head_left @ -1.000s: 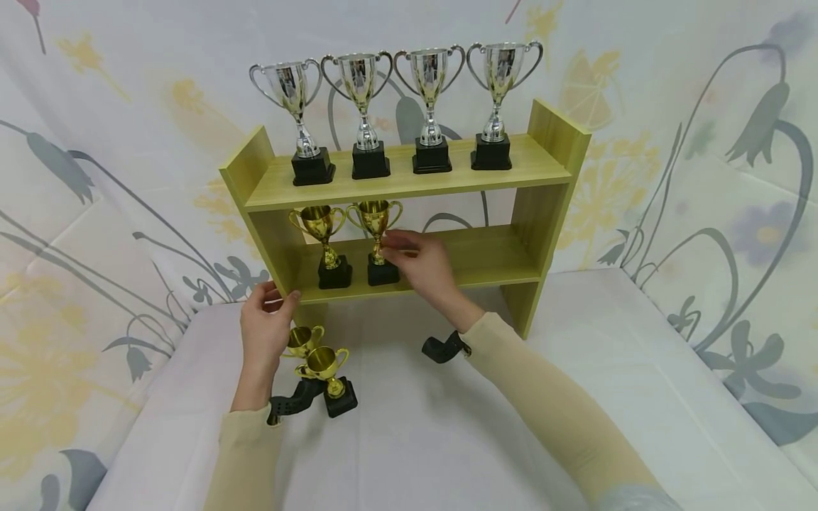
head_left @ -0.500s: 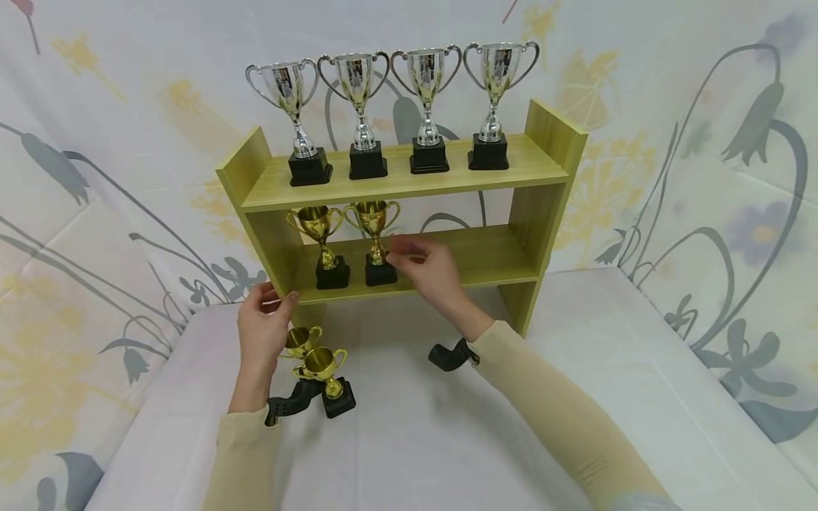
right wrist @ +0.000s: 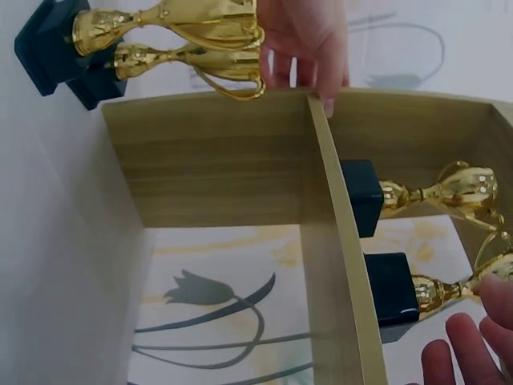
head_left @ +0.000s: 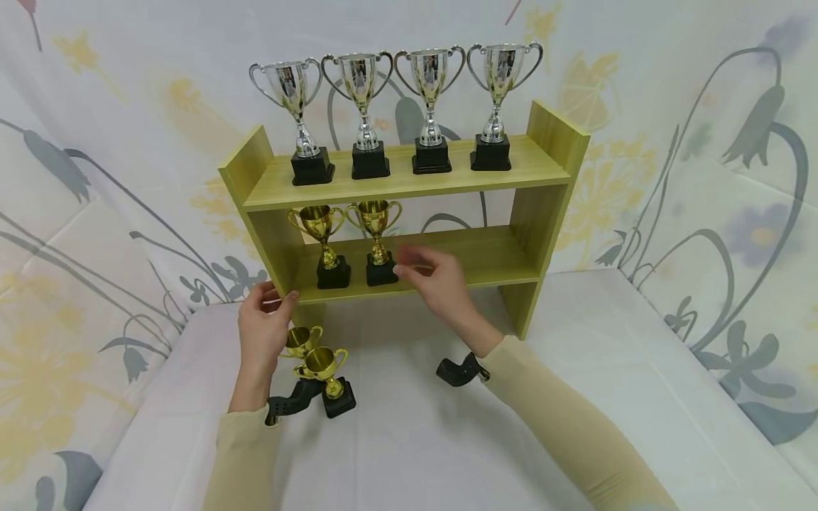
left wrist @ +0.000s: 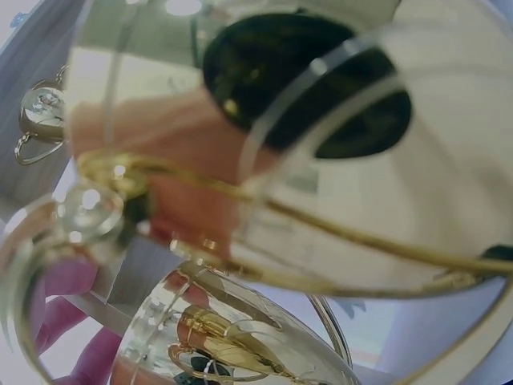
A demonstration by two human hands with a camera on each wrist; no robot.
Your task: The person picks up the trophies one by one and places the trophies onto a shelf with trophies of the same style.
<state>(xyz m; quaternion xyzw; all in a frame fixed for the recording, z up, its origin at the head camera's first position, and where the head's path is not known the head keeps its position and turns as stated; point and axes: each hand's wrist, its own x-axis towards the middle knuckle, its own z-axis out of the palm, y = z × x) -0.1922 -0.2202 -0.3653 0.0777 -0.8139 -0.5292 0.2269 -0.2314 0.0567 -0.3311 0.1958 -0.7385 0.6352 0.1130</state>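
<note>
My left hand (head_left: 262,326) grips the lower left side of the wooden shelf (head_left: 258,234), thumb in front and fingers outside. On the middle board stand two gold trophies with black bases, the left one (head_left: 319,223) and the right one (head_left: 375,220). Just right of the latter's base hovers my right hand (head_left: 437,280), fingers loosely bent and holding nothing. Below my left hand, two more gold trophies, a front one (head_left: 322,365) and a rear one (head_left: 300,341), stand on the table. Their shiny cup (left wrist: 264,200) fills the left wrist view.
Several silver trophies (head_left: 360,78) stand in a row on the top board. A black wrist mount hangs under each forearm, the left one (head_left: 297,399) close by the table trophies. Behind the shelf is a floral cloth (head_left: 652,85); a white cloth (head_left: 396,440) covers the table.
My right hand has let go of the right gold trophy on the middle board and drawn back to the right and slightly down. The left hand keeps its hold on the shelf.
</note>
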